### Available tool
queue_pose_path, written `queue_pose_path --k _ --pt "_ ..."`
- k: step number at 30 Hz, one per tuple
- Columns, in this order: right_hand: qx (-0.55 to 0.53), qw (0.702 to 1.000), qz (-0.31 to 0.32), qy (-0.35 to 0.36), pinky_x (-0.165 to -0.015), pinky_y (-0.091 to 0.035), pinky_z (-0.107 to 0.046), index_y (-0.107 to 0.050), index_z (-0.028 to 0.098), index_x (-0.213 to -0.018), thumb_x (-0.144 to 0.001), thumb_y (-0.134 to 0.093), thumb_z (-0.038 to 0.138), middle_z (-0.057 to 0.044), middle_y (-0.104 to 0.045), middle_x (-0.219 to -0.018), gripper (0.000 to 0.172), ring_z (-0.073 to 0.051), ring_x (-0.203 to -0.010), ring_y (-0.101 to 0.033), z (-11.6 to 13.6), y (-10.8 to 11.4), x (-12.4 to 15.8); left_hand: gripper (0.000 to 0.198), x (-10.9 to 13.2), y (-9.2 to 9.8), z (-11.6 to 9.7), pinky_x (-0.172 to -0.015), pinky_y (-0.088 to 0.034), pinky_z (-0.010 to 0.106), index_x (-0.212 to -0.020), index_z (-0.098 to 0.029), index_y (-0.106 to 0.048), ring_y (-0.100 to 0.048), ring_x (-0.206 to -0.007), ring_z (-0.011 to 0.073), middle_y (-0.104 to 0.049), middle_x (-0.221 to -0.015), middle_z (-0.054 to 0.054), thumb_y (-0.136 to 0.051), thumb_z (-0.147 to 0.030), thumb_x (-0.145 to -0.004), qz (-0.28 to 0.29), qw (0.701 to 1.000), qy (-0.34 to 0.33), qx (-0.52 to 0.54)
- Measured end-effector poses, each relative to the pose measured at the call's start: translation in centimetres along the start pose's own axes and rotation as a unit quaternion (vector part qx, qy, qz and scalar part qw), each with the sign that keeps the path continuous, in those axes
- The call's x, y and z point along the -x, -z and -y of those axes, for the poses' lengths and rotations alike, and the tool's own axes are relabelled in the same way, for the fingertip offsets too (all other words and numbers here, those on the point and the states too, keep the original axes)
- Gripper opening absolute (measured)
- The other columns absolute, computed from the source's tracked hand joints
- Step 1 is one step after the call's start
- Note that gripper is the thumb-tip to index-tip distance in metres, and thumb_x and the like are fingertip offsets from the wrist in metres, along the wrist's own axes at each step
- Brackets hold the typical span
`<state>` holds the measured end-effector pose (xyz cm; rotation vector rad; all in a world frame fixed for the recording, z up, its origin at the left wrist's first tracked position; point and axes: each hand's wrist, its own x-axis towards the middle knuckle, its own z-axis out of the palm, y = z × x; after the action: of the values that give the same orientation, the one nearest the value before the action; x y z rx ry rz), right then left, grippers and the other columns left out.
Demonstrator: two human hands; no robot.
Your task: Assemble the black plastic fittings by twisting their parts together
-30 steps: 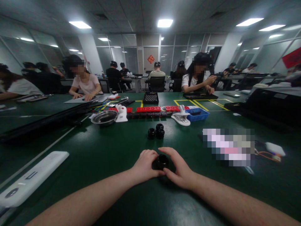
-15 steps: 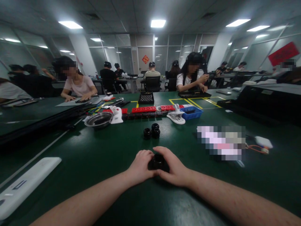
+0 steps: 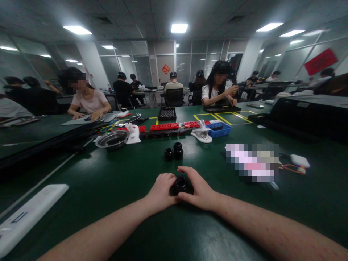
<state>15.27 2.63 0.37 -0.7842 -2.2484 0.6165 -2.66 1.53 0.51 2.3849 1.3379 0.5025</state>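
Note:
A small black ring with a round hole in its top, like a toy tyre (image 3: 181, 184), is on the green table between my hands. My left hand (image 3: 161, 190) curls around its left side, fingers bent and thumb in front. From the right, my right hand (image 3: 199, 192) cups the same tyre, with the index finger behind and the thumb on the near side. The palms hide part of its sides. Just beyond my fingers stand three similar black tyres (image 3: 174, 151) in a tight cluster, touching neither hand.
Farther off lie a metal bowl (image 3: 112, 140), a long red and black toy-like strip (image 3: 164, 127), a white clip stand (image 3: 201, 132) and a blue tray (image 3: 220, 129). A white slab (image 3: 35, 214) is at the left; a pixelated packet (image 3: 251, 163) is at the right. People sit across the table.
The view has shifted slightly. My hands stay around the tyre, and its top now shows more clearly between them, with the right index finger raised a little.

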Motion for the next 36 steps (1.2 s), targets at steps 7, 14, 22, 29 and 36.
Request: queue_pose_path --k 7,14,22,29,36 --pt "-0.02 0.999 -0.007 0.025 -0.088 -0.039 -0.039 -0.036 0.018 -0.117 -0.07 -0.053 0.018 -0.009 -0.05 -0.108 0.049 -0.021 -0.1 -0.049 0.02 0.05 0.06 0.039 -0.05 -0.17 0.01 -0.081 -0.037 0.037 -0.097 -0.019 -0.054 -0.048 -0.088 0.0229 -0.054 -0.093 0.004 -0.063 -0.038 -0.065 -0.011 1.0 -0.008 -0.01" --pt "0.003 1.0 -0.017 -0.007 -0.088 -0.039 -0.042 -0.034 0.016 -0.118 -0.065 -0.063 0.03 -0.013 -0.046 -0.113 0.062 -0.025 -0.103 -0.045 0.2 0.03 -0.02 0.033 0.01 0.24 -0.32 -0.08 -0.038 0.037 -0.09 -0.019 -0.056 -0.047 -0.09 0.0228 -0.053 -0.096 0.004 -0.062 -0.04 -0.066 0.008 1.0 0.005 0.0" --pt "-0.037 0.998 0.013 0.039 -0.091 -0.037 -0.04 -0.033 0.017 -0.12 -0.07 -0.049 0.014 -0.011 -0.048 -0.115 0.053 -0.021 -0.105 -0.046 0.07 0.2 0.14 0.041 -0.11 -0.24 0.09 -0.081 -0.037 0.038 -0.1 -0.02 -0.052 -0.048 -0.09 0.0237 -0.055 -0.095 0.004 -0.063 -0.038 -0.065 -0.007 1.0 -0.008 -0.001" --pt "-0.008 1.0 -0.015 -0.022 -0.087 -0.039 -0.043 -0.034 0.016 -0.119 -0.066 -0.062 0.03 -0.012 -0.048 -0.111 0.061 -0.025 -0.101 -0.047 0.02 0.03 0.01 0.032 -0.14 -0.27 0.15 -0.078 -0.038 0.037 -0.088 -0.019 -0.056 -0.048 -0.087 0.0228 -0.054 -0.093 0.004 -0.061 -0.042 -0.066 0.0 1.0 -0.006 -0.007" --pt "-0.047 0.998 0.013 0.04 -0.091 -0.036 -0.04 -0.032 0.017 -0.121 -0.07 -0.05 0.016 -0.011 -0.047 -0.115 0.054 -0.022 -0.106 -0.045 0.13 0.2 0.15 0.042 -0.12 -0.61 0.41 -0.08 -0.037 0.038 -0.099 -0.019 -0.052 -0.048 -0.089 0.0229 -0.054 -0.094 0.004 -0.062 -0.041 -0.065 -0.018 1.0 -0.016 -0.008"
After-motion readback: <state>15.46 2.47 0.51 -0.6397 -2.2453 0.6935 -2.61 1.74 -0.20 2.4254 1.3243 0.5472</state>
